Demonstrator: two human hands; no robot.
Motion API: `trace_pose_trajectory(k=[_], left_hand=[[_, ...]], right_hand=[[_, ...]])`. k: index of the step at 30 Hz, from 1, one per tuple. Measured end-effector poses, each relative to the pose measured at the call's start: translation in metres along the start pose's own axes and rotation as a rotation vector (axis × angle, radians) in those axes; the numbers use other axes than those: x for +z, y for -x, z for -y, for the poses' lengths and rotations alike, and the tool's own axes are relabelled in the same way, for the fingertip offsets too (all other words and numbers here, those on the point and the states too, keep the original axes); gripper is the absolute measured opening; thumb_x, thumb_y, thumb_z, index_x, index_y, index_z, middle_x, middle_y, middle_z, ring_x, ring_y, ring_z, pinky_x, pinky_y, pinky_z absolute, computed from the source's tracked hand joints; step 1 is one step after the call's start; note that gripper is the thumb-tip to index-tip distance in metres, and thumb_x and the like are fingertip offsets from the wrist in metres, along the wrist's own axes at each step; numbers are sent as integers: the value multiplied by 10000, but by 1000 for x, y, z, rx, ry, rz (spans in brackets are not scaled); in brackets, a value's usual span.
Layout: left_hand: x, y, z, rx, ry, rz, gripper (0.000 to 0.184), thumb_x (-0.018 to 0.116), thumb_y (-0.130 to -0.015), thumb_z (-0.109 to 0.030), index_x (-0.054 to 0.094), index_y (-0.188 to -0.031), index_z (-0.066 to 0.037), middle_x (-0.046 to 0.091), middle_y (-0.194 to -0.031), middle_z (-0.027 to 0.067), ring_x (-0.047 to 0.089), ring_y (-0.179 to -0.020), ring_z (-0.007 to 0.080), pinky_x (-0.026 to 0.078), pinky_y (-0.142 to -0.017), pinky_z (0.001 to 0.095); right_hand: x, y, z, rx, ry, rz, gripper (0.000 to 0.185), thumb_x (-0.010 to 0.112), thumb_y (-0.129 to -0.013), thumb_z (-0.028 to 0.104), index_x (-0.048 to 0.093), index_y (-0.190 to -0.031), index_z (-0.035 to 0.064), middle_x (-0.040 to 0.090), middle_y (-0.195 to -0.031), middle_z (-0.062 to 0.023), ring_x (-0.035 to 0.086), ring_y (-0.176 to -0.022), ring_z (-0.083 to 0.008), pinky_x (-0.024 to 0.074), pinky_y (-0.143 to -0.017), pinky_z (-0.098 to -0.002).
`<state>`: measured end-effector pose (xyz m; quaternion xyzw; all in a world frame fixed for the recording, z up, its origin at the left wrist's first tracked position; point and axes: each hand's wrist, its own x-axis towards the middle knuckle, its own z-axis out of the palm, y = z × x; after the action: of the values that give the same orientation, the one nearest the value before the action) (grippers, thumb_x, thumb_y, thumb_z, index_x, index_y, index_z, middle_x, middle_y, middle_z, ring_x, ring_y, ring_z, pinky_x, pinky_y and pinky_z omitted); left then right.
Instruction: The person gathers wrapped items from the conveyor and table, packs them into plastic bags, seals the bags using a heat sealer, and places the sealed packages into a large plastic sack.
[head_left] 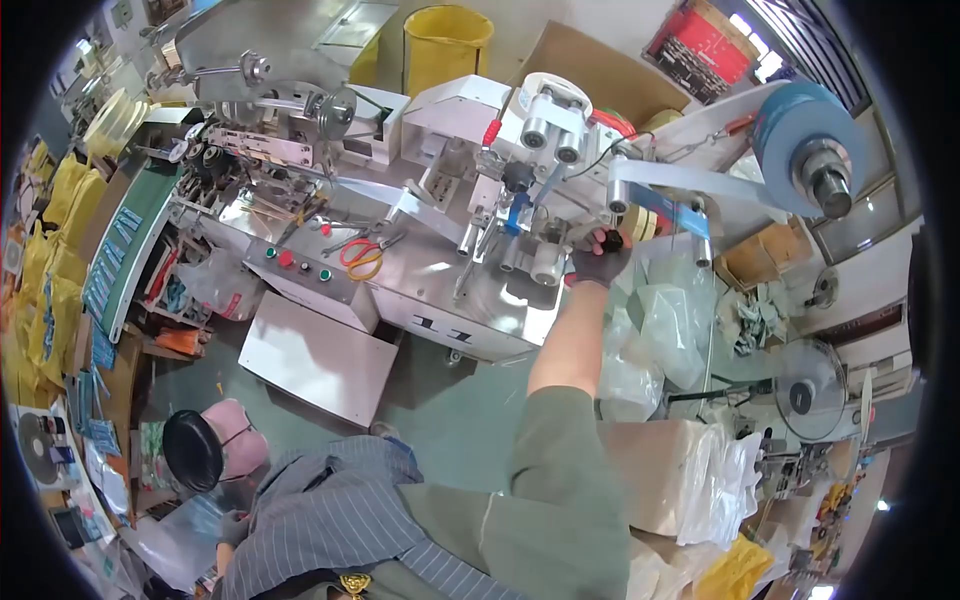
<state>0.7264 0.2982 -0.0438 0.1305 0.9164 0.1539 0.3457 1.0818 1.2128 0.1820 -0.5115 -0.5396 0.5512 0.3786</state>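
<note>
Olive sleeve (565,470) leads to the right hand (598,262), curled round a black knob (612,241), likely rigid, best rim-gripped. Left hand's (234,527) grip I cannot tell.

Dark piece (613,241) at my right hand (599,262), lower left of the blue roll (803,125): partly covered, can't tell what. My left hand (233,526), farther lower left: too small, grip unclear.

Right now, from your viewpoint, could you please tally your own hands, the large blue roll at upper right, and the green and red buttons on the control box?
Hands: 2 (left hand, right hand)
Large blue roll: 1
Green buttons: 2
Red button: 1
Total: 6
</note>
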Motion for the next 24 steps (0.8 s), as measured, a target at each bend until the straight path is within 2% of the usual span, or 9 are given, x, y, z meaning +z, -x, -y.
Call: trace_pose_trajectory(k=[3, 5, 7, 8, 13, 19, 20, 23, 24], left_hand=[[-14, 11, -21, -6, 3, -48, 297, 703, -739, -229, 667, -900, 18, 665, -788, 130, 631, -700, 211, 501, -641, 328], [-4, -5, -19, 82, 53, -99, 292, 699, -746, -229, 661, -901, 15, 663, -784, 127, 630, -674, 211, 501, -625, 332], [-3, 3, -30, -143, 278, 30, 271, 691, -758, -231, 655, -885, 5, 657, -772, 118, 624, -647, 206, 496, -606, 336], [-34, 29, -116, -30, 202, 72, 244, 681, -768, -220, 649, -874, -2, 646, -749, 111, 615, -622, 193, 487, -585, 337], [-39, 4, -121, 163, -118, 36, 268, 669, -762, -231, 638, -885, 6, 639, -759, 154, 629, -714, 249, 477, -649, 351], [-51, 8, -177, 190, 31, -30, 259, 654, -755, -252, 636, -841, -9, 634, -806, 176, 624, -776, 310, 471, -700, 366], [-52, 7, -175, 245, -49, -55, 261, 658, -749, -248, 639, -845, -5, 638, -787, 170, 627, -774, 306, 475, -698, 367], [-47, 10, -156, 130, 21, -71, 250, 660, -746, -239, 650, -834, -6, 644, -775, 163, 633, -769, 296, 477, -688, 370], [-46, 1, -140, 86, -42, -10, 303, 675, -761, -264, 657, -884, 13, 671, -776, 129, 636, -742, 207, 491, -656, 332]], right_hand=[[8, 13, -24, 277, -948, 101, 484, 588, -766, 498, 579, -925, 41, 624, -819, -138, 604, -691, -248, 487, -603, -375], [-2, 9, -23, 331, -528, -117, 406, 562, -769, 478, 593, -880, 88, 651, -827, -112, 612, -750, -308, 482, -664, -405], [10, 19, -19, -466, 1037, -485, 435, 570, -759, 476, 599, -914, 71, 654, -851, -157, 620, -785, -329, 496, -734, -424], [7, 18, -19, -462, 1046, -476, 435, 570, -759, 476, 599, -914, 71, 654, -851, -157, 620, -785, -329, 496, -734, -424], [-6, -1, -5, -100, 868, -216, 338, 537, -771, 328, 611, -917, 32, 657, -802, -113, 587, -574, -268, 504, -575, -342], [0, 1, -20, 246, -762, -12, 326, 530, -802, 326, 599, -949, 43, 630, -792, -77, 620, -638, -211, 455, -489, -262], [0, 9, -7, 111, -122, -368, 320, 563, -795, 325, 587, -960, 52, 647, -815, -99, 639, -702, -277, 516, -633, -377], [-1, -10, -23, 134, -227, -220, 278, 585, -778, 288, 587, -932, 56, 625, -776, -75, 599, -632, -232, 462, -548, -322], [-6, -15, -31, 145, -290, -160, 257, 596, -770, 269, 587, -918, 59, 614, -756, -62, 578, -598, -209, 435, -506, -294]])
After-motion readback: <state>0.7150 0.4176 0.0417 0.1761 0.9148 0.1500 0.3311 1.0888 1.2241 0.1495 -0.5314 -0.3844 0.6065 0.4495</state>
